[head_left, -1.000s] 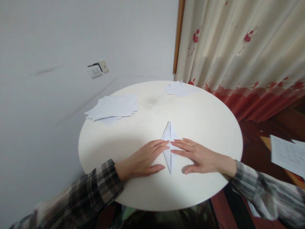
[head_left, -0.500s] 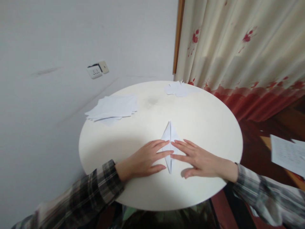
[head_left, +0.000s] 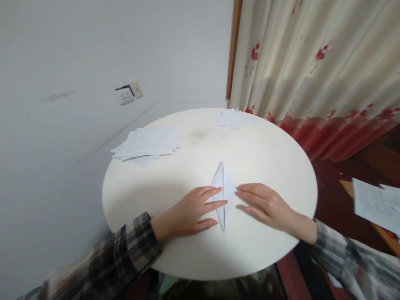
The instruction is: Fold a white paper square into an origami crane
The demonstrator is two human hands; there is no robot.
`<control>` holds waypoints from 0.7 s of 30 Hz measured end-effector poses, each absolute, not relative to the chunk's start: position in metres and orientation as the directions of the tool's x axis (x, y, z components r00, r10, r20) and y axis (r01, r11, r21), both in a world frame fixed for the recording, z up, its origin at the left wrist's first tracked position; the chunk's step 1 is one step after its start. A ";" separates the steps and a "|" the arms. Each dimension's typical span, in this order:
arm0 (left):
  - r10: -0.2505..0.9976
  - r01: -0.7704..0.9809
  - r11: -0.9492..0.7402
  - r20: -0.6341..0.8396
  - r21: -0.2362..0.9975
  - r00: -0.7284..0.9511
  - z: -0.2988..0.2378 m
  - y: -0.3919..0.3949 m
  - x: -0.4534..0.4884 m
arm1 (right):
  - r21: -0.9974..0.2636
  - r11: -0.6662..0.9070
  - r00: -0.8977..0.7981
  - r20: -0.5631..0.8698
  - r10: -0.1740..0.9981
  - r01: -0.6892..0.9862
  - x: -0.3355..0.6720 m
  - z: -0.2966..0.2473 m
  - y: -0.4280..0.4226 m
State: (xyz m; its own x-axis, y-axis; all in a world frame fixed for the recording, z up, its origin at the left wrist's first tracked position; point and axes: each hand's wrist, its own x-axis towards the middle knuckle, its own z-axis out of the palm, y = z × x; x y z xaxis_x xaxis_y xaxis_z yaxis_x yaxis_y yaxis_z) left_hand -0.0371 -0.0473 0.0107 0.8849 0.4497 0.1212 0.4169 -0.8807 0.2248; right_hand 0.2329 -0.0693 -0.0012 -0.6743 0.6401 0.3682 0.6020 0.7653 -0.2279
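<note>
A folded white paper (head_left: 229,187) lies flat on the round white table (head_left: 265,158), its pointed ends facing away from me and toward me. One crease or flap edge runs down its middle. My left hand (head_left: 200,210) rests with outstretched, parted fingers across the left half, fingertips pressing near the middle line. Just off the paper's right corner is my right hand (head_left: 268,206), its fingers extended and its thumb apart from them, with nothing held.
A stack of white paper sheets (head_left: 150,141) lies at the table's back left. Smaller paper pieces (head_left: 233,118) are at the far edge. Beyond the table on the right are printed sheets (head_left: 375,204) and a curtain (head_left: 312,75). A wall with a socket (head_left: 124,96) stands on the left.
My right hand has slid off the paper to the right, its fingers drawing closer together. My left hand stays on the paper.
</note>
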 end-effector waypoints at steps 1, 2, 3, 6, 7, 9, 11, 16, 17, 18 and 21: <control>0.449 0.415 -0.881 0.123 0.225 0.885 0.011 -0.048 -0.037 | -0.213 0.785 -0.707 0.343 0.618 0.582 0.232 -0.001 -0.068; 0.445 0.411 -0.883 0.127 0.226 0.886 0.010 -0.049 -0.037 | -0.198 0.803 -0.740 0.315 0.595 0.562 0.232 -0.002 -0.067; 0.440 0.405 -0.885 0.134 0.228 0.888 0.010 -0.050 -0.037 | -0.183 0.818 -0.765 0.288 0.575 0.546 0.231 -0.002 -0.065; 0.428 0.388 -0.891 0.154 0.235 0.890 0.009 -0.052 -0.037 | -0.156 0.828 -0.791 0.243 0.561 0.539 0.229 -0.003 -0.062; 0.427 0.387 -0.892 0.155 0.233 0.891 0.008 -0.052 -0.037 | -0.152 0.827 -0.793 0.238 0.562 0.541 0.228 -0.003 -0.061; 0.432 0.392 -0.890 0.151 0.233 0.889 0.009 -0.052 -0.036 | -0.149 0.827 -0.795 0.228 0.562 0.542 0.226 -0.001 -0.061; 0.444 0.403 -0.882 0.145 0.244 0.884 0.010 -0.051 -0.035 | -0.153 0.828 -0.798 0.218 0.561 0.540 0.223 0.001 -0.060; 0.460 0.413 -0.871 0.148 0.265 0.876 0.010 -0.048 -0.033 | -0.223 0.832 -0.815 0.190 0.548 0.508 0.218 0.008 -0.056; 0.456 0.407 -0.873 0.155 0.267 0.876 0.009 -0.048 -0.033 | -0.251 0.833 -0.820 0.184 0.542 0.494 0.218 0.010 -0.055; 0.452 0.401 -0.875 0.161 0.270 0.878 0.009 -0.047 -0.033 | -0.282 0.832 -0.827 0.176 0.534 0.477 0.219 0.012 -0.053; 0.436 0.384 -0.879 0.149 0.284 0.887 0.007 -0.047 -0.033 | -0.374 0.823 -0.847 0.151 0.509 0.428 0.221 0.017 -0.048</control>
State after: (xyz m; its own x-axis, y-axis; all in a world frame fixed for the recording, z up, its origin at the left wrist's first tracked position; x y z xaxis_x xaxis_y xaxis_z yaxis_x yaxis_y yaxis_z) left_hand -0.0331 -0.0466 0.0074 0.8875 0.4361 0.1492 0.3840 -0.8786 0.2838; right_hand 0.2214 -0.0484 0.0171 -0.8473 0.5093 0.1505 0.4280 0.8226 -0.3743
